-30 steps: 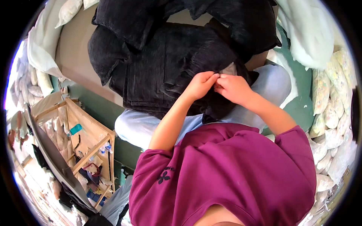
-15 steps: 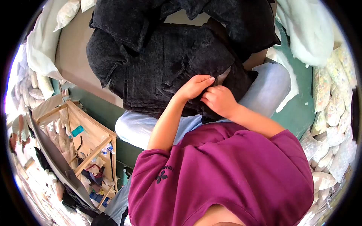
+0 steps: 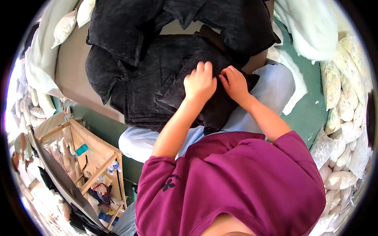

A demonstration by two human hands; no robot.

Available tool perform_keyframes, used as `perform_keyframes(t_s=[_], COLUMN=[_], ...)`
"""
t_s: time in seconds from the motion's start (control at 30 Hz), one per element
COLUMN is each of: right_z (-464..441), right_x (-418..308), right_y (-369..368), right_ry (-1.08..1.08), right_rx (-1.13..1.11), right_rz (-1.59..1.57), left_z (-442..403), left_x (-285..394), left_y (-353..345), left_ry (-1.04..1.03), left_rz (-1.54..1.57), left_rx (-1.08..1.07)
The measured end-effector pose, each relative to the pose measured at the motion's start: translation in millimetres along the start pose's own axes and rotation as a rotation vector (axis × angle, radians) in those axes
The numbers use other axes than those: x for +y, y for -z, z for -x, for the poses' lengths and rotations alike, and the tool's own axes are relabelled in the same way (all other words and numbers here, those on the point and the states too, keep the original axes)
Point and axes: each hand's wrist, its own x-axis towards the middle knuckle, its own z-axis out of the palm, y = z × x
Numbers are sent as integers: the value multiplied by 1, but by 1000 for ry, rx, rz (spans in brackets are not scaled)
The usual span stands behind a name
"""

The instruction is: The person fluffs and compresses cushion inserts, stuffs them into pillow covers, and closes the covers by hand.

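A black cushion (image 3: 179, 84) with a velvety fabric lies across my lap, on top of a stack of folded black fabric (image 3: 143, 94). My left hand (image 3: 200, 82) presses on its upper side with curled fingers gathering the cloth. Close by on the right, my right hand (image 3: 235, 83) has its fingers bent and drawn together at the cushion's edge. What exactly lies between the fingertips is hidden. Black stuffed cushions (image 3: 116, 33) surround the stack at the back and left.
A beige padded surface (image 3: 73, 74) extends under the black pieces. White batting (image 3: 307, 27) hangs at the back right above the green floor (image 3: 311, 94). Filled clear bags (image 3: 342, 106) are piled along the right. A wooden frame (image 3: 94, 137) with a teal bottle (image 3: 81, 150) stands at the left.
My hands have moved apart and slightly up from where they met at an opening. The cushion now lies flatter, and the lighter gap in it no longer shows.
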Motion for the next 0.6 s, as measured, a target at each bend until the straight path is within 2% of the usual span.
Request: perform_keyframes(t_s=[0.07,0.1,0.17,0.23,0.27,0.33,0.37,0.4,0.47,0.6], right_z=[1,1,4,-3,-8,-19,-23,-26,-28,-18], right_x=[0,3,21,38,48,74,83,87,89,78], right_y=[-3,-3,-4,29,47,73,78,73,56,13], right_ry=[-1,1,-39,-105,-137,-308,-446,-510,-450,-598], right_rx=[10,1,-64,-333,-497,-603,-626,-655,-628,-252], right_rz=[21,37,24,-165,-242,-276,-411,-539,-522,-763], left_z=[-27,-39,-52,-56,-55,-42,-39,-38,-36,-38], left_x=[0,0,-1,-12,-14,-10,-7,-7,-11,-4], left_y=[-23,-35,-54,-85,-82,-64,-56,-56,-56,-23], left_ry=[-125,-90,-102,-144,-75,118,192,172,135,76], left_rz=[-115,-81,155,423,647,897,954,909,824,436], left_rx=[-24,-160,-322,-454,-647,-752,-785,-734,-629,-439])
